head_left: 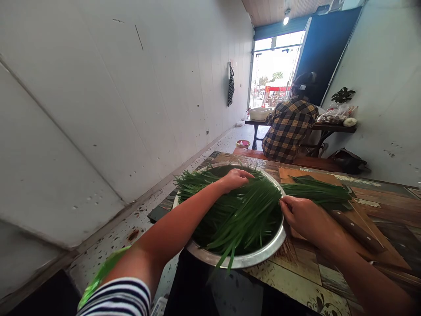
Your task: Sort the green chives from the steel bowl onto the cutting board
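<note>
Two bare hands of yours work at a metal bowl [243, 262] on the table [333, 286], each coming in from its own side. Your left forearm [177, 224], bare below a striped sleeve [118, 299], slants up from the lower left across the bowl. At its end your left hand [236, 180] lies palm down toward the far side, fingers bent and index finger pointing right, over the long green leaves [241, 213]; you cannot tell whether it grips any. Your right hand [300, 213] reaches in from the lower right, thumb and fingers drawn narrow at the right rim; whether they pinch leaf ends or metal is unclear. The leaves fill the bowl, some drooping over its near rim. Beyond your right hand, another bundle of leaves [317, 192] lies on a cutting board [287, 174], near a knife handle [359, 231].
</note>
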`<state>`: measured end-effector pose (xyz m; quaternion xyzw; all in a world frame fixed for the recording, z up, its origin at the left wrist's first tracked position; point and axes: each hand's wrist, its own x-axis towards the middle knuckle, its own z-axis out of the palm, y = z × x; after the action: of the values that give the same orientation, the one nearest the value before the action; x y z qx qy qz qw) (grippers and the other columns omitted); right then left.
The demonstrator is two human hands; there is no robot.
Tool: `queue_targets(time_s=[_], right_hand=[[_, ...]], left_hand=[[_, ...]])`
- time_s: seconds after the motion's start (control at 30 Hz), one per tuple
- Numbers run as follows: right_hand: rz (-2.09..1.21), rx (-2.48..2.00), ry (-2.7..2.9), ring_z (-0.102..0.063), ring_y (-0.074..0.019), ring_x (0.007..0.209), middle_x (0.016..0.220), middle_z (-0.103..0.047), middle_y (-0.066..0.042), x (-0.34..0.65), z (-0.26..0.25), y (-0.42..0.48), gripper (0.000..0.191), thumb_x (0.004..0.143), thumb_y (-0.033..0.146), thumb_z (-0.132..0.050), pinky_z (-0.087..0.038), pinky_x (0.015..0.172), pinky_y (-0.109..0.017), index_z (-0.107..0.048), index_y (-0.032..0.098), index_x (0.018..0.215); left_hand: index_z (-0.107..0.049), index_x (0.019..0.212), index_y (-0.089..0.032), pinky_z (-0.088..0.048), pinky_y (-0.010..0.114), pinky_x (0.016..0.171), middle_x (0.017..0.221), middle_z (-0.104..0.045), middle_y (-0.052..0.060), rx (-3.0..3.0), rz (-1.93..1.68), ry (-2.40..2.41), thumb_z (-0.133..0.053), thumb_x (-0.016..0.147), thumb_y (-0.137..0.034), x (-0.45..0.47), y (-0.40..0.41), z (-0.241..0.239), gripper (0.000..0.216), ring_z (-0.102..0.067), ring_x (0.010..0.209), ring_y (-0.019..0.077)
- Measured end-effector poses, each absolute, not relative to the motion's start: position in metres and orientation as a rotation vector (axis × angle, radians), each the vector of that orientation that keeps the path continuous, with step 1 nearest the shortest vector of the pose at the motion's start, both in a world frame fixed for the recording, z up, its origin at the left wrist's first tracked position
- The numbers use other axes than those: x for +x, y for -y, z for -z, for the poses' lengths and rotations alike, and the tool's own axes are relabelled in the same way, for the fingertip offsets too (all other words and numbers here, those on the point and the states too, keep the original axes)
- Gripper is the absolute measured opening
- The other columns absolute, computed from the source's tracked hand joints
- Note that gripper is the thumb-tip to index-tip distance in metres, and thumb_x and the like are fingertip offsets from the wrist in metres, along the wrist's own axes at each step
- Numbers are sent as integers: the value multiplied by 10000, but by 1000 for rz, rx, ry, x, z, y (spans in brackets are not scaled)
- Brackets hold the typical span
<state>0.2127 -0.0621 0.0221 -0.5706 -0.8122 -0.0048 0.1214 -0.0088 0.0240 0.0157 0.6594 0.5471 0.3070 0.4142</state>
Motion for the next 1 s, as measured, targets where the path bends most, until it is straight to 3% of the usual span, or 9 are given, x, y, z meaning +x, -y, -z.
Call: queue_targets(time_s=[0.33,0.57,0.8,1.0], right_hand=[[14,-1678,2377,-635,-172,694,801,-706,-67,212,-22,61,329,897,315,-366,-351,594,-268,-661,186,827],[-21,-1640,2364,-629,-164,694,799,-702,-61,214,-22,62,330,898,323,-366,-351,593,-260,-659,189,829],[-4,-1629,2361,-624,-163,674,783,-700,-67,214,-20,60,331,895,318,-362,-347,591,-261,-652,182,813],[30,-1623,2362,-617,-161,656,770,-698,-70,215,-18,60,335,892,320,-357,-337,577,-263,-646,181,796]], left_hand=[[-717,934,-113,-309,174,453,550,-539,-17,1621,-769,-1323,-562,653,-181,-10,-29,-10,328,-384,473,50],[-729,797,-105,-430,227,671,745,-669,47,1607,-953,-1276,-697,621,-341,-5,-26,-8,296,-544,673,104],[-717,807,-92,-377,203,550,628,-619,14,1448,-1013,-1334,-699,657,-316,-2,-23,-10,270,-448,541,60],[-723,868,-93,-386,199,553,624,-627,16,1412,-999,-1340,-673,691,-236,-1,-21,-14,233,-444,526,54]])
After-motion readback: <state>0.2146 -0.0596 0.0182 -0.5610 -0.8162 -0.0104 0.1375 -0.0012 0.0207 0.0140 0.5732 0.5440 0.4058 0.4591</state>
